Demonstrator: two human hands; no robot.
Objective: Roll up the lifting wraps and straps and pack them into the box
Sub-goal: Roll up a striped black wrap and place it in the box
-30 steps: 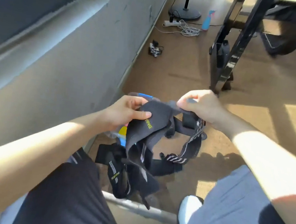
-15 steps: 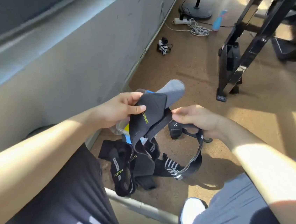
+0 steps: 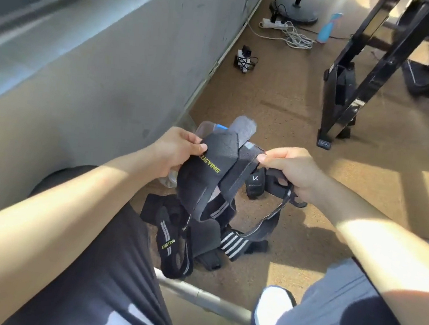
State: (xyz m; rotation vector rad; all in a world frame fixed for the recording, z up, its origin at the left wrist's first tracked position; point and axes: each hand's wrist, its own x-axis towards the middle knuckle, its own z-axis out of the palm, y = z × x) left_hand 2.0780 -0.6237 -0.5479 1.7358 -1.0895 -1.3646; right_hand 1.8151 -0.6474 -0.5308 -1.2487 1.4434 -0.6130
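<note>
The left hand [image 3: 180,153] pinches the top edge of a black XUEYING wrist wrap [image 3: 207,169] between thumb and curled fingers. The wrap hangs folded over itself, so its full length is hidden, and a grey fuzzy end [image 3: 243,128] sticks up behind it. The right hand [image 3: 291,173] pinches the wrap's grey inner band with thumb and forefinger. Its other fingers curl round a black strap [image 3: 276,188] that loops down to the floor.

Below the hands a tangled pile of wraps [image 3: 200,237] lies on the brown floor [image 3: 279,111] near the wall's foot; single pieces are hard to tell apart.

A clear plastic box [image 3: 205,129] sits behind the left hand, mostly covered. Only a blue patch shows in it.

A metal bar [image 3: 202,297] and a white shoe [image 3: 270,308] lie nearer. Towards the far edge stand a black equipment frame [image 3: 347,97], a power strip [image 3: 274,24] and a blue spray bottle [image 3: 328,27].
</note>
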